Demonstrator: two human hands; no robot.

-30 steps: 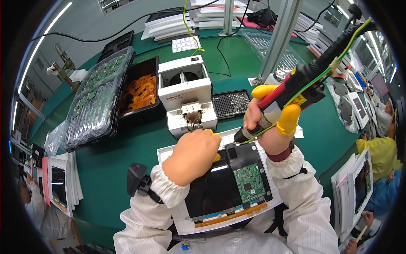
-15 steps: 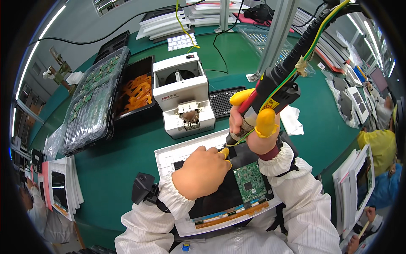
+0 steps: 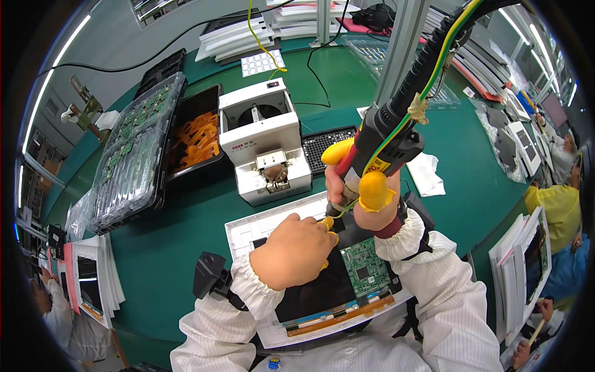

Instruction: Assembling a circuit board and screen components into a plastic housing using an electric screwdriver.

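Green matting covers the bench [image 3: 167, 266] in front of me, under bright strip lights. Closest to my body lies a white-framed panel [image 3: 310, 301], flat, its dark middle carrying a green circuit board [image 3: 364, 266] toward the right. Over the panel's upper part I keep my left hand [image 3: 288, 254] palm down, fingers bent inward, the yellow-covered fingertips just beside the driver's tip; whether they pinch anything small, I cannot tell. My right hand [image 3: 374, 216] is wrapped firmly around a red and black powered screwdriver [image 3: 385, 133], its nose pointing down at the panel's upper edge. To the right of that hand lies a white cloth [image 3: 426, 173].

Beyond the panel stands a white machine [image 3: 260, 136], and against its right side a black perforated tray [image 3: 328, 149] with small bright pieces in many of its holes. Left of the machine, a black bin [image 3: 201, 102] holds a tangled heap of orange flexible strips [image 3: 197, 139]. Farther left, a clear plastic tray [image 3: 133, 180] carries rows of green boards [image 3: 149, 102]. White sheets [image 3: 229, 46] are stacked at the far side.
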